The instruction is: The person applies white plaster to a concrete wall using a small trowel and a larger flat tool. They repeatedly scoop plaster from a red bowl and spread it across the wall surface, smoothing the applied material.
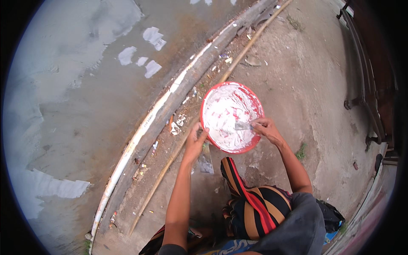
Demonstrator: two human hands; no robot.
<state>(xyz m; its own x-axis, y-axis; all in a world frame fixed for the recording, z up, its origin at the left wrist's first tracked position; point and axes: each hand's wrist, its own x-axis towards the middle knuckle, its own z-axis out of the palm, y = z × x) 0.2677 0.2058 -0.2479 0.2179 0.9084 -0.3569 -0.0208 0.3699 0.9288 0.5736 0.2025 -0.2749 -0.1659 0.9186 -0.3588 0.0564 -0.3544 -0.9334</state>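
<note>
A round red basin [254, 145], its inside smeared with white paste [221, 112], is in front of me. My left hand [198, 137] is closed on the basin's left rim, the thumb over the edge. In my right hand [265, 128] is a putty knife, gripped at its handle end. The flat metal blade [242, 126] of this putty knife lies against the paste near the right side of the basin. Below my left hand shows a flat greyish rectangular piece [207, 160]; whether I hold it or it lies on the ground I cannot tell.
On the left rises a grey wall [76, 127] with whitish patches. A white pipe [140, 131] runs along its foot, beside a long bamboo-like pole [163, 170] and scattered litter. Dark metal furniture [367, 102] stands at the right on the rough ground [314, 80].
</note>
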